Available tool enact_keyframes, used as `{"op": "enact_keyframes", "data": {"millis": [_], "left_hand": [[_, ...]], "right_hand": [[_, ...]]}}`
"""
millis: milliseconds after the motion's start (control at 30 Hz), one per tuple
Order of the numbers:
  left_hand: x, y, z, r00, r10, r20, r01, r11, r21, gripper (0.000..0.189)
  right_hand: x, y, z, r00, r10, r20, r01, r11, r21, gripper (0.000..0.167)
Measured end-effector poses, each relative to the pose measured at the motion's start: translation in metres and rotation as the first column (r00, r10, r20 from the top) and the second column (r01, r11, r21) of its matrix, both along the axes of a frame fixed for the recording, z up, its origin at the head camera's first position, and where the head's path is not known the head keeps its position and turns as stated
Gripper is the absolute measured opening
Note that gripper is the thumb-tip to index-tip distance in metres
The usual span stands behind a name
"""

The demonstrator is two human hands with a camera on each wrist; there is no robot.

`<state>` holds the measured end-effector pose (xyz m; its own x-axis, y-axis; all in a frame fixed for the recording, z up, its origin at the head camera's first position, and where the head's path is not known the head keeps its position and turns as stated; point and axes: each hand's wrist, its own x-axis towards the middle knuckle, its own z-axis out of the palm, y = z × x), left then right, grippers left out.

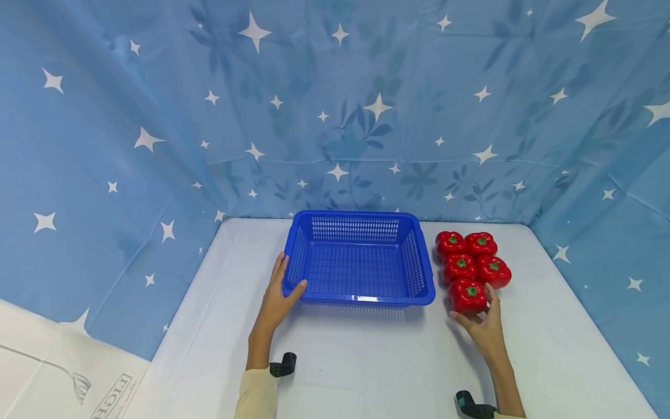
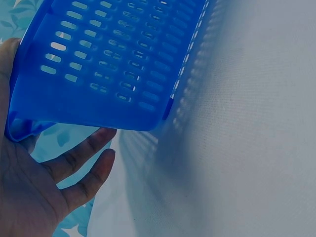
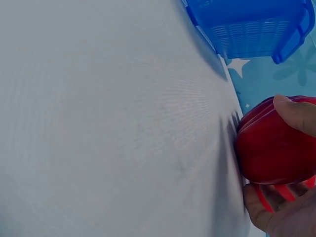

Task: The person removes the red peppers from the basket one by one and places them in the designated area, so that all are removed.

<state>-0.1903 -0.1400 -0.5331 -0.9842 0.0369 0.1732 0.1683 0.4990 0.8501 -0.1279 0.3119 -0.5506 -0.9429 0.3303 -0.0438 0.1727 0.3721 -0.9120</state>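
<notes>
A blue plastic basket with slotted walls stands on the white table, with nothing inside it. My left hand holds its near left corner, the thumb on the front rim and the fingers along the left side. Seen from the left wrist, two fingers extend below the rim, apart from the basket wall. To the right of the basket, my right hand grips the nearest red bell pepper between thumb and fingers. In the right wrist view that pepper appears at or very near the tabletop.
Several more red bell peppers sit close together just behind the gripped one, beside the basket's right wall. A blue star-patterned curtain hangs behind the table and along both sides.
</notes>
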Motion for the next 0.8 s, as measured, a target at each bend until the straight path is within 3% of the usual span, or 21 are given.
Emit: {"op": "enact_keyframes", "data": {"millis": [200,333,433,533,600,667,800], "left_hand": [[0.000,-0.001,-0.001,1.000,0.001,-0.006,-0.001,1.000,-0.006,0.085],[0.002,0.000,-0.001,1.000,0.006,0.004,-0.006,1.000,-0.007,0.085],[0.001,0.001,0.000,1.000,0.013,0.006,-0.013,1.000,-0.012,0.085],[0.000,0.002,0.000,1.000,0.015,0.004,-0.015,1.000,-0.014,0.085],[-0.001,0.003,0.000,1.000,0.014,0.004,-0.014,1.000,-0.021,0.085],[-0.001,0.003,0.000,1.000,0.014,0.007,-0.014,1.000,-0.027,0.085],[0.000,0.002,0.000,1.000,0.016,0.010,-0.015,0.999,-0.041,0.086]], "right_hand": [[0.008,0.000,0.005,0.999,-0.034,-0.014,0.035,0.997,0.064,0.113],[0.011,0.004,0.019,0.987,-0.153,-0.041,0.156,0.985,0.075,0.094],[0.009,0.007,0.028,0.943,-0.320,-0.091,0.324,0.945,0.031,0.068],[0.008,0.012,0.031,0.870,-0.471,-0.147,0.473,0.881,-0.027,0.045],[0.009,0.016,0.031,0.828,-0.531,-0.180,0.530,0.846,-0.057,0.034],[0.010,0.019,0.030,0.806,-0.551,-0.217,0.551,0.832,-0.065,0.029],[0.010,0.021,0.028,0.789,-0.548,-0.279,0.552,0.831,-0.070,0.027]]}}
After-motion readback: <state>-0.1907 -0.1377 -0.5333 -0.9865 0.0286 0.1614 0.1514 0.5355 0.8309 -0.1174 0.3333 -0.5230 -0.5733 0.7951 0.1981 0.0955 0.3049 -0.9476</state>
